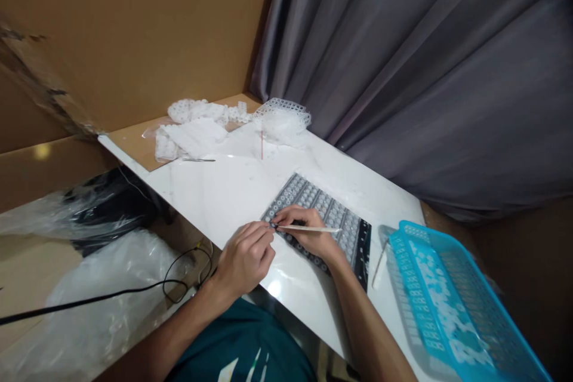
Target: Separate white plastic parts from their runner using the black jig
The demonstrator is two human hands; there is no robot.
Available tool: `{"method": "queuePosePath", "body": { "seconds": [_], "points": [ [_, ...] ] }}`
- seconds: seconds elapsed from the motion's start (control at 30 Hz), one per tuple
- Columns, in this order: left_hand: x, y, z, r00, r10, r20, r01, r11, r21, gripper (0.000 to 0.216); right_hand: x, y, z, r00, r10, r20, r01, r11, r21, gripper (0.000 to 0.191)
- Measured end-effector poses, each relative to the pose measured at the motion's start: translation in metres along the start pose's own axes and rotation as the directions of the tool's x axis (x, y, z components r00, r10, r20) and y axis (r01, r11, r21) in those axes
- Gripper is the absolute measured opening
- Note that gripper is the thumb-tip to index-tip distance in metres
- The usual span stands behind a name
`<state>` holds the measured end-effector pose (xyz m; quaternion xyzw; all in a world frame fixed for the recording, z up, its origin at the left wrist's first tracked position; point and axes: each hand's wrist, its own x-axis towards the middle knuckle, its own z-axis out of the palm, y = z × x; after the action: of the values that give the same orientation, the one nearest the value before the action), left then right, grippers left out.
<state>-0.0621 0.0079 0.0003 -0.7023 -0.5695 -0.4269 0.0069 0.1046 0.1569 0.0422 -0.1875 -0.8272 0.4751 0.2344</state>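
Observation:
A dark tray (356,233) with rows of small round white parts lies on the white table (224,191). My right hand (308,230) rests on the tray's near end, fingers closed round a thin white stick (313,228) that points right. My left hand (245,259) is beside it at the table's near edge, fingers pinched together at the tray's left corner, touching the stick's tip. What the left fingers pinch is too small to make out.
A blue plastic basket (452,304) holding white parts stands at the right end of the table. White lattice pieces and plastic bags (201,128) lie at the far end, with a white mesh tray (286,113). Cardboard walls, grey curtain, black cable (111,295) at left.

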Motion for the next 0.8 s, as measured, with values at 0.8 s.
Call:
{"method": "queuePosePath", "body": {
  "seconds": [0.8],
  "points": [
    [-0.0008, -0.0015, 0.0007, 1.0, 0.006, 0.018, -0.006, 1.0, 0.009, 0.025, 0.002, 0.0013, 0.0053, 0.996, -0.031, -0.081, 0.028, 0.999, -0.043, 0.017]
  ]
}}
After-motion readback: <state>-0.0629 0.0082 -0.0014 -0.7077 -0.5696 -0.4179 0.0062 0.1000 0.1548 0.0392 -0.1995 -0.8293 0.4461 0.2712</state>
